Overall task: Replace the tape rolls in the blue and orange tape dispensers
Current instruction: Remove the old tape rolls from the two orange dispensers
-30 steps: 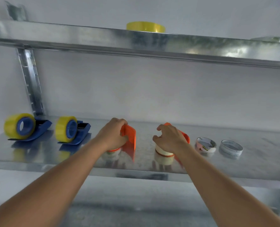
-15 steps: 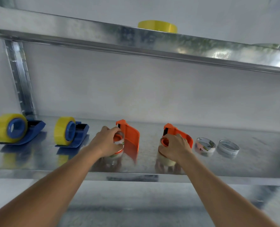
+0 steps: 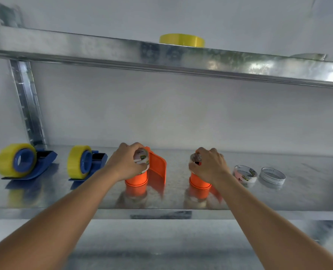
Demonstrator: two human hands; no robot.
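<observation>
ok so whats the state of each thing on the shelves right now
left blue dispenser: loaded with a yellow roll, on the lower shelf
right blue dispenser: loaded with a yellow roll
left orange dispenser: standing on end, roll partly off its hub
right orange dispenser: standing on end, mostly hidden
left hand: grips a small roll
right hand: grips a small roll
two loose rolls: lying flat
yellow roll: flat on the upper shelf

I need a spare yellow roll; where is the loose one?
In the head view, the loose yellow tape roll lies flat on the upper shelf, above and between the two orange dispensers.
</observation>
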